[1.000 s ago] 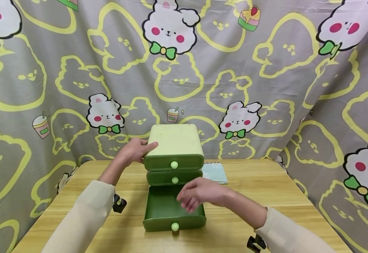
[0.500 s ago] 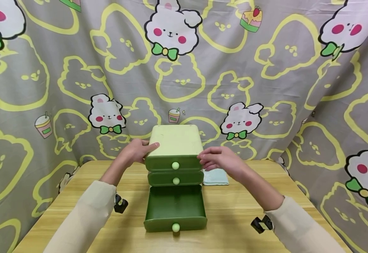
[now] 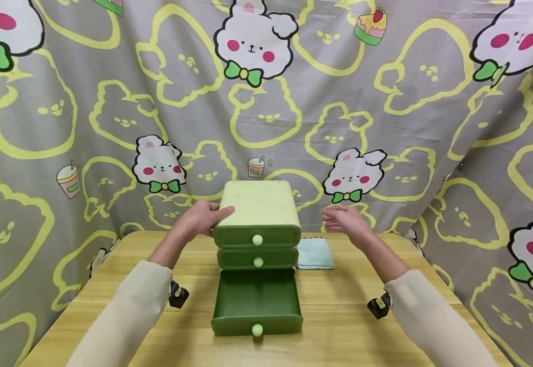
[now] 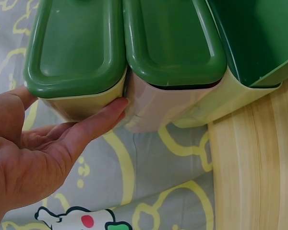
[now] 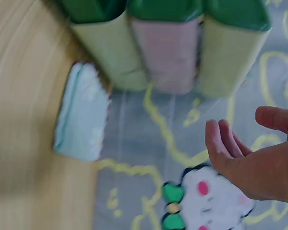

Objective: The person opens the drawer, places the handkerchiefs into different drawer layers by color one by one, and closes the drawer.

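Observation:
A stacked three-tier drawer organizer stands upright in mid-table, with green fronts and round pale knobs. Its top drawer and middle drawer are pushed in; the bottom drawer is pulled out and holds nothing. At the organizer's upper left, my left hand grips the top tier, thumb over the top edge and fingers along the side. In the left wrist view, one fingertip reaches the seam beside the pinkish middle tier. My right hand hovers right of the organizer, fingers loosely extended, touching nothing.
A folded light-blue cloth lies on the wooden table just right of the organizer. Behind and around the table hangs a grey curtain with rabbit prints.
My right hand has risen from over the pulled-out bottom drawer, passed the organizer's upper right corner, and moved off to the right. My left hand keeps its hold on the top tier.

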`<control>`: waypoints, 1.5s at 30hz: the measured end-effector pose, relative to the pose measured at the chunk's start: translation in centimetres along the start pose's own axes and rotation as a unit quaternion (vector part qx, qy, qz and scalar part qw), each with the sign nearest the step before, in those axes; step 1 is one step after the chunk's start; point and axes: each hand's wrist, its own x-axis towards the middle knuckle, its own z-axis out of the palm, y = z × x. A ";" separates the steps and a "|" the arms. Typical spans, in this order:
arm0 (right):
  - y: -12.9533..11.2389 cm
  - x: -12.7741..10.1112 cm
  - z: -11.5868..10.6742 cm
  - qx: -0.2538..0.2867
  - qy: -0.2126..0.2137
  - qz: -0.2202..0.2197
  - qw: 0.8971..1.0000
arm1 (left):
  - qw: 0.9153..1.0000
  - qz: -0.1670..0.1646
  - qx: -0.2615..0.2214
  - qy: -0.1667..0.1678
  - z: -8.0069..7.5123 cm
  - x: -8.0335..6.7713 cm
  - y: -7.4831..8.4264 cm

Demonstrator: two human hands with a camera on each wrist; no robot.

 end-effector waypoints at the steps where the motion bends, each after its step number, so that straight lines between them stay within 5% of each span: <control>1: 0.5 0.3 -0.2 -0.001 0.002 0.009 1.000 | 1.000 0.001 0.000 -0.001 0.0 0.0 0.0; 11: 6.4 3.7 -0.4 0.041 0.002 0.087 0.995 | 1.000 0.002 0.004 0.002 -0.1 0.1 -0.1; 21: 10.5 4.4 0.1 0.068 0.033 0.123 0.990 | 1.000 0.004 0.010 0.004 0.2 0.1 0.1; 28: 12.0 4.7 0.0 0.072 0.024 0.116 0.990 | 1.000 0.000 0.015 0.005 0.1 0.0 0.1; 35: 12.9 5.1 0.3 0.139 0.023 0.155 0.978 | 1.000 -0.004 0.013 0.005 0.2 0.1 0.1; 45: 12.5 4.7 0.6 0.149 0.017 0.185 0.971 | 1.000 -0.002 0.012 0.005 0.1 0.2 0.0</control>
